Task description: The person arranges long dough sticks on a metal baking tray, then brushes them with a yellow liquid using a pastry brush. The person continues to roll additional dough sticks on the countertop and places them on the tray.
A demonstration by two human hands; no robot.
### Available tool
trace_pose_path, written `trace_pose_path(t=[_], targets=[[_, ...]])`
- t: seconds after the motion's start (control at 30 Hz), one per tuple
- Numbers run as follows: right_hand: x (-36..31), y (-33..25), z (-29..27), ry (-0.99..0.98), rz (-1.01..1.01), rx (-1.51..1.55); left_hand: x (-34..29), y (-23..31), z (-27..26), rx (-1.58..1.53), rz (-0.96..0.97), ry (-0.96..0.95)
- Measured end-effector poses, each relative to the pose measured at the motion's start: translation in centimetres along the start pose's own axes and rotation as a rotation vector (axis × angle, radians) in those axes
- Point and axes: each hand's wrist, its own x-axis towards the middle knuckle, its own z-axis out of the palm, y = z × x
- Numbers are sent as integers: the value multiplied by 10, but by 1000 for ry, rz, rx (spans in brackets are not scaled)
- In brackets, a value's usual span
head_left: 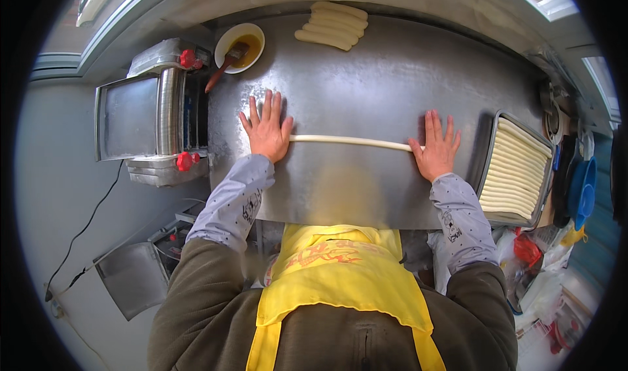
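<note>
Metal machine (154,112), far left: a roller unit with red knobs, set against the left edge of the tabletop (392,76).

Bowl (240,47), far left corner of the tabletop: pale, holding amber liquid, with a brush (226,65) laid in it, the handle pointing toward the near left.

Left hand (266,132): laid flat, palm down, fingers spread apart; nothing is clasped. The left end of the dough rope is covered by the heel and thumb side of the palm.

Dough rope (353,141): one long, thin, pale strand lying across the middle of the tabletop, stretched nearly straight between both hands. It is judged soft, light and easily stretched or torn; a pinch at one point would likely thin or break it. It is best handled by flat palms pressing lightly at its ends, or lifted with support at several places along its length. Its surface appears smooth and perhaps oiled, so some slip is to be expected.

Stack of short dough logs (332,25): at the far edge, centre, laid side by side.

Right hand (435,150): flat, palm down, fingers spread, resting on the rope's right end.

Tray (489,150), right: filled with rows of finished dough strands (517,168) laid parallel.
</note>
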Motion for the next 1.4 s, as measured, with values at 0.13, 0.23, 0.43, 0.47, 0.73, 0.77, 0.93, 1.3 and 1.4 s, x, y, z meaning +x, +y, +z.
trace_pose_path(t=[0.13, 0.23, 0.43, 0.47, 0.73, 0.77, 0.93, 1.3, 1.4], targets=[[-69, -5, -24, -130, -63, 41, -89, -4, -34, -57, -38, -273], [-142, -18, -40, -342, 13, 63, -161, 2, -62, -22, -115, -472], [-73, -20, -21, -129, -1, 47, -79, 6, -38, -33, -68, -271], [-53, -24, -20, -167, 17, 39, -58, 9, -32, -14, -82, -240], [-24, -157, -3, -246, -306, 214, -57, 112, -13, -202, 273, -312], [-17, -164, 1, -270, -290, 228, -52, 118, -7, -210, 257, -361], [42, -146, 6, 34, -290, 226, 0, 114, 5, -207, 274, -174], [21, -131, -11, -100, -210, 209, -26, 122, -7, -143, 134, -207], [65, -137, 2, 47, -214, 221, 14, 121, 15, -131, 155, -124]])
